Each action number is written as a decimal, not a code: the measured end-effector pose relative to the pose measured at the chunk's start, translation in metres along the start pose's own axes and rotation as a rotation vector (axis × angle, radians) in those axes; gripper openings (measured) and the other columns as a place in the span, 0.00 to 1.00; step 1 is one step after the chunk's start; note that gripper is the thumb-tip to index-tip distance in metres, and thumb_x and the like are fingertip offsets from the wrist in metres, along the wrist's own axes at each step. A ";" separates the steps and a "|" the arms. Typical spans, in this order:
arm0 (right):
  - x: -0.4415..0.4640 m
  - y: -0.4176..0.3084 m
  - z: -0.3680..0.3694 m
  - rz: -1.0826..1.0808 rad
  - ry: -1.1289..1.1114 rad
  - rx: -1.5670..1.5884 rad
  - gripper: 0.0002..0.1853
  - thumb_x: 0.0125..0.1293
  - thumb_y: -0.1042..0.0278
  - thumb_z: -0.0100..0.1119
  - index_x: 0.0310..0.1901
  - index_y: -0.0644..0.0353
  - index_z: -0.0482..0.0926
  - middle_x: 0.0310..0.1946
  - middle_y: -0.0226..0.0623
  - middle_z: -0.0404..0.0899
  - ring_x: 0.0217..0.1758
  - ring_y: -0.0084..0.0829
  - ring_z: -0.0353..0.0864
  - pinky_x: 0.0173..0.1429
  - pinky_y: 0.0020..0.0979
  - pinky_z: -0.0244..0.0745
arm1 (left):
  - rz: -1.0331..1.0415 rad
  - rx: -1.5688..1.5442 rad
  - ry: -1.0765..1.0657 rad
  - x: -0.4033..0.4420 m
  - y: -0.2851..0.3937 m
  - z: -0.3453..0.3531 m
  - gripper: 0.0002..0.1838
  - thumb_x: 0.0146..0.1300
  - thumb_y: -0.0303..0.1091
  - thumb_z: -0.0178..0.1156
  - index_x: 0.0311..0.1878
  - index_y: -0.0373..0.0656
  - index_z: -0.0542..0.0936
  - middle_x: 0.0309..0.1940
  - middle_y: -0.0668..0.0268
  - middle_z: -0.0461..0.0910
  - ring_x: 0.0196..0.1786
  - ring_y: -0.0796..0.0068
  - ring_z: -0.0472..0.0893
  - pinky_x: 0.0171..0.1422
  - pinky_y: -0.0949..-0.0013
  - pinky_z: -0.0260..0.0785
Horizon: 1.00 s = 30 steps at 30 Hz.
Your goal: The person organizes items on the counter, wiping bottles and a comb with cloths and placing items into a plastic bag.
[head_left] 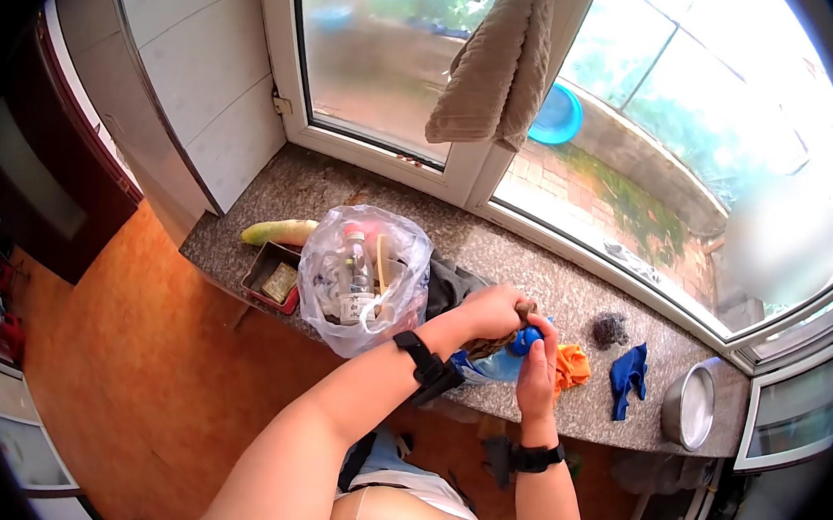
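Note:
My left hand (492, 312) is closed on a brown patterned cloth (490, 346) over the counter's front part. Just right of it, my right hand (537, 373) grips a clear bluish bottle at its round blue cap (525, 341). The bottle's body (501, 366) shows below the cap, partly covered by the cloth and my hands. An orange cloth (572, 366) lies right beside my right hand. A dark grey cloth (453, 287) lies behind my left wrist.
On the stone counter (569, 295) stand a clear plastic bag (408, 250) with a bottle inside, a long pale-green vegetable (278, 232), and a small box (263, 267). To the right are a dark scouring ball (610, 330), a blue cloth (628, 379) and a metal bowl (689, 409).

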State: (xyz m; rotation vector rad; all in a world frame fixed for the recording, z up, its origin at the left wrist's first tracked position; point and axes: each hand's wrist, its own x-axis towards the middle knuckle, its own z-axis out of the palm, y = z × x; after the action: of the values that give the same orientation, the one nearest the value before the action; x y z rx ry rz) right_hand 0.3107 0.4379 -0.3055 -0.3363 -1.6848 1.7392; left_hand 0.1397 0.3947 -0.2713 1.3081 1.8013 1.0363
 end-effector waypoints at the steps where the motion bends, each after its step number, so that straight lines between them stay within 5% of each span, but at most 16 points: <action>1: 0.003 0.001 0.000 -0.009 0.007 0.017 0.22 0.80 0.63 0.40 0.70 0.61 0.64 0.76 0.46 0.58 0.79 0.37 0.56 0.81 0.38 0.44 | -0.033 -0.069 0.043 0.004 -0.001 -0.003 0.14 0.56 0.36 0.65 0.46 0.45 0.85 0.38 0.55 0.86 0.44 0.60 0.85 0.49 0.64 0.74; 4: 0.006 -0.005 0.004 -0.018 -0.004 -0.030 0.25 0.80 0.62 0.41 0.73 0.62 0.60 0.75 0.47 0.59 0.79 0.38 0.56 0.81 0.39 0.46 | -0.043 -0.195 0.169 0.010 -0.029 0.001 0.12 0.60 0.35 0.65 0.44 0.40 0.83 0.36 0.58 0.86 0.42 0.68 0.85 0.46 0.64 0.74; 8: -0.016 -0.020 -0.003 -0.037 0.223 -0.141 0.26 0.79 0.66 0.43 0.74 0.62 0.58 0.73 0.46 0.63 0.76 0.39 0.62 0.78 0.40 0.56 | -0.027 -0.886 0.360 -0.048 -0.026 -0.015 0.11 0.67 0.28 0.58 0.51 0.38 0.78 0.39 0.65 0.83 0.42 0.72 0.83 0.47 0.67 0.76; 10: -0.037 -0.030 -0.009 -0.026 0.299 -0.284 0.28 0.75 0.59 0.53 0.71 0.64 0.64 0.71 0.46 0.65 0.74 0.39 0.65 0.72 0.40 0.64 | -0.081 -1.116 0.362 -0.080 -0.006 -0.008 0.11 0.69 0.27 0.55 0.53 0.39 0.77 0.40 0.67 0.82 0.42 0.73 0.83 0.49 0.68 0.76; 13: -0.051 -0.057 0.014 -0.227 0.029 -0.563 0.40 0.61 0.50 0.71 0.70 0.60 0.66 0.68 0.47 0.67 0.72 0.43 0.67 0.64 0.39 0.71 | -0.086 -1.178 0.222 -0.114 0.007 0.031 0.15 0.71 0.29 0.54 0.59 0.40 0.71 0.45 0.66 0.76 0.50 0.72 0.78 0.57 0.68 0.71; 15: -0.055 -0.072 0.030 -0.138 -0.117 -0.675 0.36 0.58 0.64 0.71 0.69 0.58 0.69 0.70 0.49 0.64 0.71 0.46 0.67 0.68 0.41 0.68 | -0.140 -1.270 0.051 -0.122 0.006 0.074 0.20 0.76 0.36 0.51 0.66 0.39 0.66 0.56 0.60 0.67 0.64 0.70 0.67 0.72 0.66 0.59; 16: -0.061 -0.063 0.030 -0.093 -0.119 -0.675 0.35 0.58 0.68 0.71 0.68 0.58 0.70 0.70 0.49 0.63 0.71 0.47 0.67 0.70 0.41 0.67 | -0.059 -1.205 0.010 -0.121 0.000 0.089 0.23 0.77 0.40 0.50 0.68 0.38 0.65 0.59 0.58 0.65 0.68 0.68 0.63 0.76 0.66 0.52; 18: -0.073 -0.040 0.007 -0.059 0.080 -0.487 0.25 0.59 0.80 0.65 0.60 0.62 0.77 0.63 0.47 0.72 0.66 0.43 0.73 0.70 0.39 0.66 | -0.095 -1.032 -0.223 -0.117 0.011 0.071 0.24 0.75 0.39 0.53 0.68 0.38 0.66 0.61 0.56 0.65 0.69 0.66 0.64 0.74 0.65 0.57; 19: -0.077 -0.031 -0.006 -0.048 0.185 -0.454 0.22 0.59 0.82 0.64 0.57 0.62 0.78 0.60 0.45 0.74 0.64 0.41 0.74 0.69 0.38 0.67 | 0.223 -0.398 -0.149 -0.115 0.014 0.059 0.23 0.73 0.37 0.58 0.67 0.40 0.68 0.66 0.58 0.64 0.67 0.71 0.69 0.72 0.65 0.61; 22: -0.068 -0.022 -0.031 0.023 0.436 -0.333 0.18 0.61 0.84 0.61 0.54 0.63 0.78 0.51 0.40 0.78 0.58 0.36 0.76 0.65 0.34 0.69 | 0.230 -0.018 0.081 -0.113 0.034 0.025 0.33 0.57 0.29 0.70 0.66 0.38 0.70 0.58 0.53 0.73 0.60 0.57 0.77 0.66 0.59 0.68; 24: -0.042 -0.045 -0.031 -0.089 0.331 -0.395 0.20 0.57 0.84 0.63 0.53 0.62 0.79 0.50 0.41 0.79 0.58 0.40 0.77 0.65 0.35 0.69 | 0.373 0.281 0.370 -0.095 0.028 0.016 0.37 0.53 0.32 0.73 0.67 0.39 0.70 0.57 0.52 0.75 0.63 0.53 0.75 0.68 0.58 0.67; 30: 0.009 -0.014 -0.047 -0.183 -0.005 -0.691 0.21 0.54 0.76 0.61 0.52 0.54 0.83 0.56 0.36 0.79 0.62 0.44 0.72 0.68 0.41 0.66 | 0.353 0.167 0.171 -0.054 -0.029 0.054 0.37 0.51 0.35 0.75 0.66 0.41 0.72 0.64 0.55 0.72 0.68 0.52 0.68 0.72 0.55 0.61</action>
State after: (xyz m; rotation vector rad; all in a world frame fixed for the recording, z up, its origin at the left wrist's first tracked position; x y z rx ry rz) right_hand 0.3370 0.4791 -0.2953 -0.4612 -2.2064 0.9841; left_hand 0.1885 0.3488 -0.3178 1.7306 1.8548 1.2364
